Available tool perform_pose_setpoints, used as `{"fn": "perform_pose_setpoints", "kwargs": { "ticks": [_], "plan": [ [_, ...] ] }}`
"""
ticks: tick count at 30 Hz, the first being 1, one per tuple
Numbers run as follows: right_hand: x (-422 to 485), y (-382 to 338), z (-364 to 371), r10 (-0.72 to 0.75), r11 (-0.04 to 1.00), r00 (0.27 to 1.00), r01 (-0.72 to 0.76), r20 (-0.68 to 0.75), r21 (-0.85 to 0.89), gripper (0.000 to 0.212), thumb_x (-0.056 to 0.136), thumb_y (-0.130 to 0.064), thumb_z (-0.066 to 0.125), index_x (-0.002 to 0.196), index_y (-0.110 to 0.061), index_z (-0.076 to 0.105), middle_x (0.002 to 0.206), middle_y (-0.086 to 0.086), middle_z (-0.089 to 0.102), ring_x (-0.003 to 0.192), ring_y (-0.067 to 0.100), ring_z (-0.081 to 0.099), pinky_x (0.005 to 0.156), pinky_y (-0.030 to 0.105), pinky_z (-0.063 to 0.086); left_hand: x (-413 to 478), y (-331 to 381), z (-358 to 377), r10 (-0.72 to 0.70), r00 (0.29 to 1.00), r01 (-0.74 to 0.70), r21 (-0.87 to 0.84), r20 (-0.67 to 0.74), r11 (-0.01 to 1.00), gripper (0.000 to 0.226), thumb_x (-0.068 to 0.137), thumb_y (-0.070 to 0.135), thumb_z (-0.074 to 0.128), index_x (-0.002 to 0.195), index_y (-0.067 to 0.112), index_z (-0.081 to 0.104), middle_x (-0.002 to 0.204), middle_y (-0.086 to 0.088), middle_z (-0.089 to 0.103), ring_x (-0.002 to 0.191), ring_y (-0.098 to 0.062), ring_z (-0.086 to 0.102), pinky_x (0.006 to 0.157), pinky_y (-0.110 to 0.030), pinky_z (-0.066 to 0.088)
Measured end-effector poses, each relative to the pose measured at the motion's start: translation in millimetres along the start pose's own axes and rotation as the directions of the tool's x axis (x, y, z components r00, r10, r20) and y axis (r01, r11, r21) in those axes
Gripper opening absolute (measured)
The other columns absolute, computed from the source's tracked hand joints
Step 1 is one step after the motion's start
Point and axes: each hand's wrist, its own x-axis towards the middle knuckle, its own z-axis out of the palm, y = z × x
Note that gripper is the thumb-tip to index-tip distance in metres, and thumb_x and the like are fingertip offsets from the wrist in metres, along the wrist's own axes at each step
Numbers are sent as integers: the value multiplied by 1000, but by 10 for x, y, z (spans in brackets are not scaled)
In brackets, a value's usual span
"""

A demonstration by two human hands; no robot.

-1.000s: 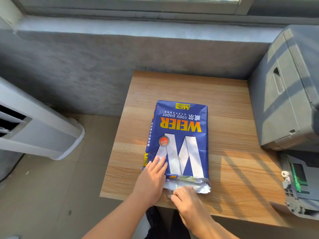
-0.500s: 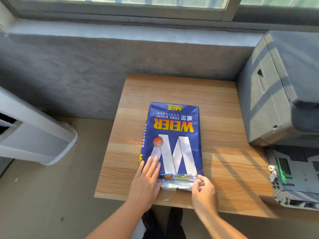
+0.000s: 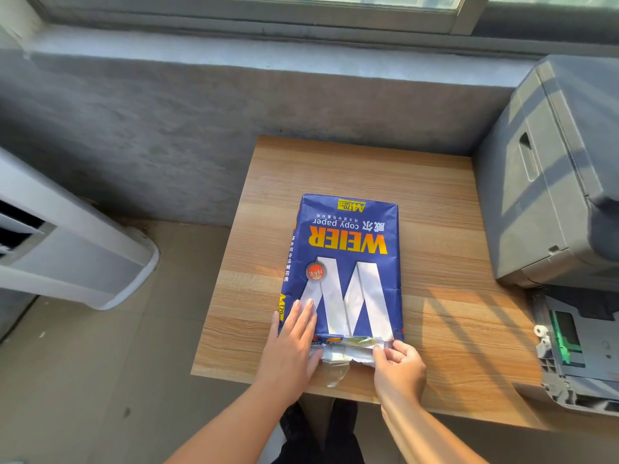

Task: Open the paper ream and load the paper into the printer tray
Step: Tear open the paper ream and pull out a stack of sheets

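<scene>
A blue paper ream marked WEIER lies flat on the wooden table, its torn near end facing me. My left hand rests flat on the ream's near left corner, fingers together. My right hand pinches the torn silver wrapper flap at the near right corner. A grey printer stands at the right, and its pulled-out tray juts toward me at the lower right.
A grey concrete wall and a window sill run behind the table. A white floor-standing appliance leans at the left on the tiled floor. Bare tabletop lies between the ream and the printer.
My right hand has moved from the middle of the torn end to its right corner and gripped the wrapper flap. The left hand stays on the near left corner.
</scene>
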Motion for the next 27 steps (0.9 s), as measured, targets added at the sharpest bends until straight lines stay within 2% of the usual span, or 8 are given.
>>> {"fn": "perform_pose_setpoints", "kwargs": {
  "ticks": [9,15,19,23,27],
  "plan": [
    [10,50,97,30,999,997,-31,-65,-11,25,74,-12,78,94,-15,63,88,6,72,77,27,66,80,45,56,4,-5,15,0,1000,0,-3,5,1000,71,97,49,36,151,17,1,161,2,-5,145,-19,-13,116,-54,14],
    [-13,-8,105,40,999,998,-39,-54,26,30,76,-7,73,105,-10,67,90,6,73,76,22,66,78,34,53,16,-3,13,-4,1000,4,-1,6,1000,71,97,50,36,151,17,1,161,2,-6,145,-19,-14,116,-53,14],
    [-71,-62,159,59,998,997,-60,-59,-10,35,74,-12,73,104,-18,57,93,2,70,83,25,66,78,38,54,7,12,-9,7,1000,-7,-7,5,1000,70,98,49,36,151,19,2,161,2,-8,145,-19,-16,117,-52,12],
    [-83,-80,186,41,994,996,-48,-74,-94,37,72,-19,75,104,-20,56,106,3,56,94,27,59,85,43,51,-5,-10,-11,14,1000,-14,-14,-8,1000,69,97,49,37,151,18,6,161,3,-6,145,-18,-13,117,-52,14],
    [-43,-74,183,19,993,995,-30,-97,-118,45,73,-23,77,112,-15,57,109,5,57,99,29,59,87,44,51,-7,-38,24,14,1000,-14,-8,-13,1000,71,97,52,38,151,18,7,161,3,-2,145,-17,-10,117,-51,16]
  ]
}}
